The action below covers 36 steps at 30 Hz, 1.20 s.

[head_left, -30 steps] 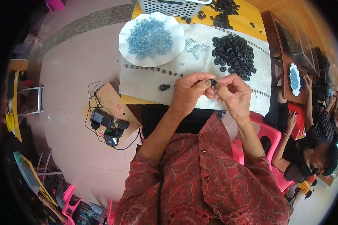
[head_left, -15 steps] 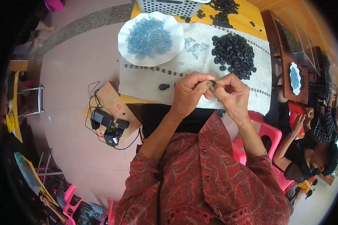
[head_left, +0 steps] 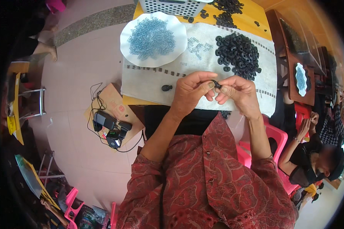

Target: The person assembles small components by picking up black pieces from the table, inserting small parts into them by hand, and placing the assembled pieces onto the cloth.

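Note:
Between my two hands, above the near part of the cloth, is a small black plastic cord lock (head_left: 216,84). The fingertips of my left hand (head_left: 190,93) pinch one side of it, and my right hand (head_left: 241,95) grips the other with thumb and forefinger. My fingers cover most of the piece. Another black cord lock (head_left: 166,87) lies on the cloth left of my left hand. Beyond my right hand is a heap of black cord lock parts (head_left: 237,55). Small metal springs (head_left: 151,38) fill the middle of a white wavy-edged plate (head_left: 181,40), and loose springs (head_left: 198,47) lie beside it.
A pale cloth (head_left: 141,82) covers much of the yellow table (head_left: 252,17). At its far side stand a grey perforated basket (head_left: 172,7) and more black parts (head_left: 226,19). A cardboard box (head_left: 132,108) with cables and black devices is at the left. Another person (head_left: 309,160) sits at the right.
My right hand has shifted slightly right, and its thumb now lies along the cord lock. More of the piece shows between my fingertips. At the far left, a person's leg has come further into view.

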Each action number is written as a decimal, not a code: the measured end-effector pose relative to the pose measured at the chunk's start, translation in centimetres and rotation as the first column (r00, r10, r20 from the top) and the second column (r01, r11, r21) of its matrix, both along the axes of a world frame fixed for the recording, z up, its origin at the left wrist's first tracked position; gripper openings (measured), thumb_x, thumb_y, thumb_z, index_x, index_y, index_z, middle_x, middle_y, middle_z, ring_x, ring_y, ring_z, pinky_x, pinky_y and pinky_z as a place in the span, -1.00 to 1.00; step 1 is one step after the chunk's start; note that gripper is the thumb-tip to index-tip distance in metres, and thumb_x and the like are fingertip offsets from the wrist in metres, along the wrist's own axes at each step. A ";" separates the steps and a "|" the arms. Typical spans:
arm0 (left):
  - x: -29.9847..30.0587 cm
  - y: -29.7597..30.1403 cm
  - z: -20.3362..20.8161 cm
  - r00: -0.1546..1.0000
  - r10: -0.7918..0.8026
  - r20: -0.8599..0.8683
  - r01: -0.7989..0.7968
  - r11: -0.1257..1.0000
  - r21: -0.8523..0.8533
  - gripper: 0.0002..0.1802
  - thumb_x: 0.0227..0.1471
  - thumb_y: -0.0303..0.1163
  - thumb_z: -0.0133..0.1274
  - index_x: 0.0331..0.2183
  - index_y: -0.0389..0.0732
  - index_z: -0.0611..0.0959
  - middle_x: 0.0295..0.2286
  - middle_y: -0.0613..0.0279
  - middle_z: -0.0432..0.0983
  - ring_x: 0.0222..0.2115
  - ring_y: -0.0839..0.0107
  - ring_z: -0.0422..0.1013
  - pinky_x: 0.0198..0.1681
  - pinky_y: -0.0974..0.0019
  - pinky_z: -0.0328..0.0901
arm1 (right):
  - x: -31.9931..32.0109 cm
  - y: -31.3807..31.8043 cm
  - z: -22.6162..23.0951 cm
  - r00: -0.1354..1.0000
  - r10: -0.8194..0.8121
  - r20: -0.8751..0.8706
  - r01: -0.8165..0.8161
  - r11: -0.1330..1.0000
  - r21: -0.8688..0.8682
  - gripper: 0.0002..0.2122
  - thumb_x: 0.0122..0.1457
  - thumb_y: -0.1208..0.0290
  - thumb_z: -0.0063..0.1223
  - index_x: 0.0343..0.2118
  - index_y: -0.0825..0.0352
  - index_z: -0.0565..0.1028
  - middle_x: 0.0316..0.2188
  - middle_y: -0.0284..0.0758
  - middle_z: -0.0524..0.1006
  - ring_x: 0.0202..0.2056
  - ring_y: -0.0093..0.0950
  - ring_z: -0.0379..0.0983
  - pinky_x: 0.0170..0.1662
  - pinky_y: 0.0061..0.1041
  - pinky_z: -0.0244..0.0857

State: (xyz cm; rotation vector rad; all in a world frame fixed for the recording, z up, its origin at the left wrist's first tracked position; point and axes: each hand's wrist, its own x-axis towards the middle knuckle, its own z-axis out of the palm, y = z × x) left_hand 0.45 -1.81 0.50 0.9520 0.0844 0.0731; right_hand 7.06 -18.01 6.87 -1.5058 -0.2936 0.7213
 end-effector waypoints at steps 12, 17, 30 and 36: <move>-0.1 0.1 -0.1 1.000 -0.012 0.011 0.012 0.999 0.030 -0.85 0.05 -0.60 0.02 -0.27 -0.37 0.59 -0.53 0.22 0.51 -0.57 0.55 0.42 -0.50 0.48 0.37 | 0.2 -0.1 -0.9 0.995 -0.024 -0.101 0.034 0.995 0.092 -0.94 0.10 0.58 0.10 -0.40 0.46 0.50 -0.51 -0.21 0.55 -0.56 -0.50 0.52 -0.56 -0.56 0.46; -0.1 -0.2 -0.5 0.999 0.014 0.039 -0.013 1.000 -0.025 -0.85 0.04 -0.61 0.02 -0.28 -0.37 0.59 -0.55 0.22 0.51 -0.58 0.56 0.42 -0.50 0.49 0.35 | 0.0 0.2 -1.0 0.997 -0.033 -0.074 0.040 0.995 0.091 -0.94 0.10 0.57 0.11 -0.43 0.45 0.49 -0.52 -0.21 0.55 -0.56 -0.49 0.52 -0.56 -0.55 0.47; -0.1 -0.3 -0.2 1.000 0.024 0.006 -0.025 0.999 0.022 -0.85 0.05 -0.60 0.02 -0.28 -0.35 0.61 -0.52 0.24 0.52 -0.58 0.59 0.40 -0.50 0.52 0.33 | 0.5 0.0 -1.4 0.993 -0.029 -0.113 0.036 0.998 0.061 -0.94 0.11 0.56 0.10 -0.42 0.44 0.50 -0.51 -0.23 0.55 -0.56 -0.54 0.51 -0.56 -0.58 0.45; 0.0 -0.6 -0.2 1.000 0.014 -0.010 -0.015 0.999 -0.037 -0.81 0.07 -0.55 0.01 -0.23 -0.35 0.61 -0.52 0.24 0.52 -0.58 0.58 0.42 -0.51 0.50 0.37 | 0.0 -0.4 -1.4 0.968 -0.031 -0.249 0.078 0.980 0.183 -0.88 0.18 0.49 0.01 -0.32 0.45 0.49 -0.45 -0.19 0.56 -0.51 -0.49 0.53 -0.49 -0.54 0.48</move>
